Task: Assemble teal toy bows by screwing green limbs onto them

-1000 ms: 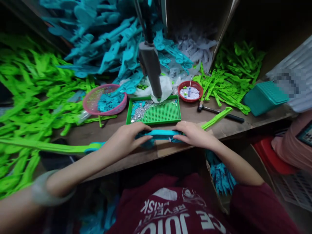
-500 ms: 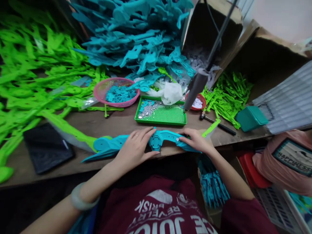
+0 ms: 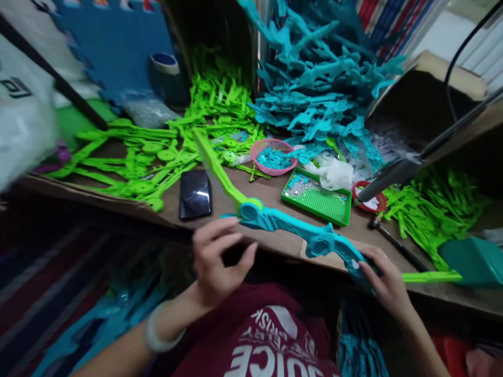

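A plastic toy bow (image 3: 293,221), with a blue middle and green limbs, is held up at a tilt over the table's front edge. My right hand (image 3: 387,277) grips it near the right end of the blue part, thumb and fingers around it. My left hand (image 3: 218,256) is off the bow, just below its left blue end, with fingers curved and apart and nothing in them. One green limb (image 3: 218,170) rises up and to the left, and the other green limb (image 3: 432,276) sticks out beyond my right hand.
Behind the bow are a green tray (image 3: 334,207) of small metal parts, a pink basket (image 3: 275,168) of blue pieces and a red basket (image 3: 381,205). A hammer (image 3: 396,243) and a black phone or tablet (image 3: 195,195) lie on the table. Blue parts (image 3: 318,94) and green parts (image 3: 137,173) are heaped behind.
My left hand has let go of the bow's middle and moved down and away. The bow has tilted, its left end higher. The view has swung to the left.
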`<action>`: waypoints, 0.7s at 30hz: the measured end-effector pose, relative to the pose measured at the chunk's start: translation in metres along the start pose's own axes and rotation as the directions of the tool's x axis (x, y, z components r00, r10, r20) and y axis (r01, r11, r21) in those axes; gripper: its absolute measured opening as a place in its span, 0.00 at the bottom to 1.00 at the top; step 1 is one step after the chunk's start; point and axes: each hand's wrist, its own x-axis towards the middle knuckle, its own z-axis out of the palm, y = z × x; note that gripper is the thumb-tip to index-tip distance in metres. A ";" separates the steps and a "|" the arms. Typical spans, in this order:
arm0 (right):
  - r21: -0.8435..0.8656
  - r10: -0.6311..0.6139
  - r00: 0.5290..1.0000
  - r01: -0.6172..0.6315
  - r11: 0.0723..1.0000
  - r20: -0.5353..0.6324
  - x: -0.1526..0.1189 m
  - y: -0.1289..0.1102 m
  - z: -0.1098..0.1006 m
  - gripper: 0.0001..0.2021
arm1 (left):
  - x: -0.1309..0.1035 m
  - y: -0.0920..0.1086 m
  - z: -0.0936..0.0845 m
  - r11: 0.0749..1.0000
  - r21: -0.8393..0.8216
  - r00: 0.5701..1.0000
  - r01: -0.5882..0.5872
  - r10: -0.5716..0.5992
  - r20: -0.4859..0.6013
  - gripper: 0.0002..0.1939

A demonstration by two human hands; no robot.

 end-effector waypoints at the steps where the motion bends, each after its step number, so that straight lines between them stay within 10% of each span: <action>1: 0.068 0.074 0.996 -0.078 0.995 0.058 0.000 -0.006 -0.007 0.12 | -0.004 -0.002 -0.008 0.975 -0.127 0.974 0.183 -0.197 -0.112 0.18; 4: 0.208 0.174 0.966 -0.213 0.954 0.194 0.006 -0.025 -0.013 0.17 | -0.006 -0.006 -0.022 0.672 -0.567 0.819 0.476 -0.574 0.007 0.17; 7: 0.328 0.127 0.950 -0.222 0.918 0.286 0.022 -0.050 0.012 0.20 | 0.004 -0.002 -0.032 0.475 -0.743 0.826 0.472 -0.532 0.185 0.21; 14: 0.281 -0.272 0.960 0.245 0.928 0.062 0.043 -0.164 0.112 0.15 | 0.017 0.003 -0.084 0.386 -0.848 0.832 0.362 -0.545 0.107 0.26; 21: 0.050 -0.624 0.772 0.632 0.773 -0.122 0.054 -0.222 0.150 0.10 | -0.020 -0.037 -0.134 0.430 -0.814 0.871 0.391 -0.459 0.176 0.30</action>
